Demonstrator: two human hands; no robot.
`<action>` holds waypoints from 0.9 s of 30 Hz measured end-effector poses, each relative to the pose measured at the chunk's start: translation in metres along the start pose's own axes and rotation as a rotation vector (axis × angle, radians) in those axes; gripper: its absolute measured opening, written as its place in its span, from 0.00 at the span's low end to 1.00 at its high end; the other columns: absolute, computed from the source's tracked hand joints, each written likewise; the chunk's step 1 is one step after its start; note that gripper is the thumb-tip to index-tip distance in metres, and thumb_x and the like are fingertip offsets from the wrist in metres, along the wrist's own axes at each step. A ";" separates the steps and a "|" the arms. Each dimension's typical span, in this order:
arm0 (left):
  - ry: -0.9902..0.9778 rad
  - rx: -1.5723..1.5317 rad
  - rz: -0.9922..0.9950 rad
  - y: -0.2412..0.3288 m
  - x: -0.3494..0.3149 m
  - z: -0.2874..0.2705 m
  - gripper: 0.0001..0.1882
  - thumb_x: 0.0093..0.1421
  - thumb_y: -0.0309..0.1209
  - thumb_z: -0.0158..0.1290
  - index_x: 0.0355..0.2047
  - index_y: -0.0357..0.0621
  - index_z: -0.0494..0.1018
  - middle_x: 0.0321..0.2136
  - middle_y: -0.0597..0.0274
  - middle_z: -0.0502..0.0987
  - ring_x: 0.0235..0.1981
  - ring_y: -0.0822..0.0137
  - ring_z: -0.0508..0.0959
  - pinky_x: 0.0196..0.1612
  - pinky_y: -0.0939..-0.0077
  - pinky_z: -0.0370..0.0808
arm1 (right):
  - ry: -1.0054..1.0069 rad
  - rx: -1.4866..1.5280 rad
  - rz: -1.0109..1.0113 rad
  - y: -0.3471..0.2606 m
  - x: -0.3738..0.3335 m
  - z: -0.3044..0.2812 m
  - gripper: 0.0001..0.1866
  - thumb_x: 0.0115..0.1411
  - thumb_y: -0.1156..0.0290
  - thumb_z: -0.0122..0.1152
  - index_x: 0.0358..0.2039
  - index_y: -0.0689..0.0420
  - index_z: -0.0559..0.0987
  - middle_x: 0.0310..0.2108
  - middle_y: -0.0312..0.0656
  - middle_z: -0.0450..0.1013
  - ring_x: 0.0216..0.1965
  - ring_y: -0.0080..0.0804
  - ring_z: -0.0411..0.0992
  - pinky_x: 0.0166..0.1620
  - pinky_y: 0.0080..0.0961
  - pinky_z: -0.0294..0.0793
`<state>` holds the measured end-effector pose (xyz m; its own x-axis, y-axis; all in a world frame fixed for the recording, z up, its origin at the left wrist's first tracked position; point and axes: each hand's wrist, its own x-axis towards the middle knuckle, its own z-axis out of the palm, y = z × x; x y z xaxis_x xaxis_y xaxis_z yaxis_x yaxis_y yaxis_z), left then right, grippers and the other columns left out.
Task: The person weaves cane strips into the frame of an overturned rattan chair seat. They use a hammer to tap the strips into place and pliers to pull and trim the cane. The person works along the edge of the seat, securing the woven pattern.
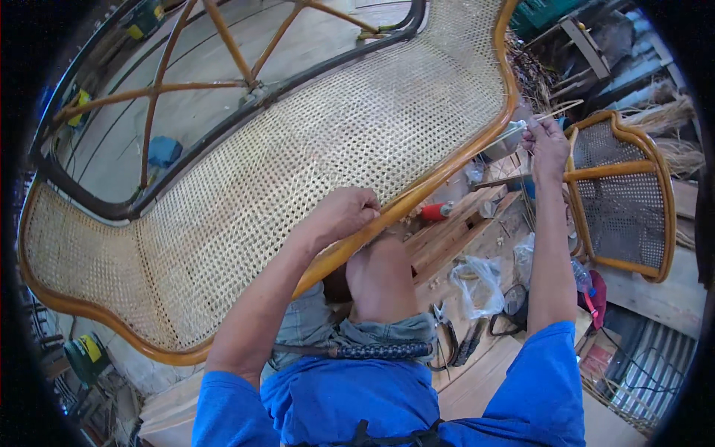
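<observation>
Cane panel [298, 167] under left fingers [366, 200]

Left head-worn fisheye, looking down, wide view, near the cane panel [298, 164]

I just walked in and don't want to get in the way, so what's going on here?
A person in a blue shirt is at a large, pale woven-cane panel with a glossy brown rim. The left hand is curled at the near rim; whether it grips anything is hidden. The right hand, beyond the panel's right side, pinches a thin, pale strip. Farther right is a smaller, darker woven panel in a brown frame.
</observation>
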<state>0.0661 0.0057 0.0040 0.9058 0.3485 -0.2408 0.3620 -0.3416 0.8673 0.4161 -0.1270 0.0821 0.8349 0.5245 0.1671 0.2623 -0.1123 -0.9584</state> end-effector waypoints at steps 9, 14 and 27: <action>-0.051 0.005 -0.036 0.013 0.055 0.009 0.14 0.48 0.34 0.51 0.32 0.38 0.74 0.27 0.55 0.76 0.30 0.64 0.75 0.36 0.71 0.71 | 0.073 -0.029 0.019 0.030 0.030 -0.011 0.02 0.55 0.73 0.59 0.29 0.56 0.77 0.19 0.30 0.71 0.16 0.15 0.67 0.16 0.12 0.64; -0.110 -0.054 -0.100 0.016 0.067 0.006 0.13 0.48 0.33 0.51 0.32 0.37 0.75 0.23 0.59 0.75 0.27 0.68 0.74 0.33 0.75 0.71 | 0.073 -0.019 -0.033 0.032 0.061 -0.042 0.04 0.57 0.71 0.58 0.30 0.57 0.77 0.20 0.31 0.71 0.18 0.15 0.67 0.20 0.11 0.65; -0.132 -0.053 -0.204 0.014 0.070 0.005 0.13 0.56 0.34 0.51 0.35 0.35 0.74 0.22 0.67 0.72 0.22 0.76 0.70 0.29 0.80 0.70 | 0.035 -0.580 0.318 0.059 -0.175 -0.164 0.12 0.60 0.65 0.51 0.33 0.62 0.76 0.17 0.35 0.69 0.18 0.19 0.66 0.22 0.20 0.65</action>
<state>0.1359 0.0205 -0.0028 0.8371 0.2878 -0.4653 0.5318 -0.2280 0.8156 0.3653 -0.3637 0.0340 0.9272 0.3643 -0.0869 0.2104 -0.6987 -0.6838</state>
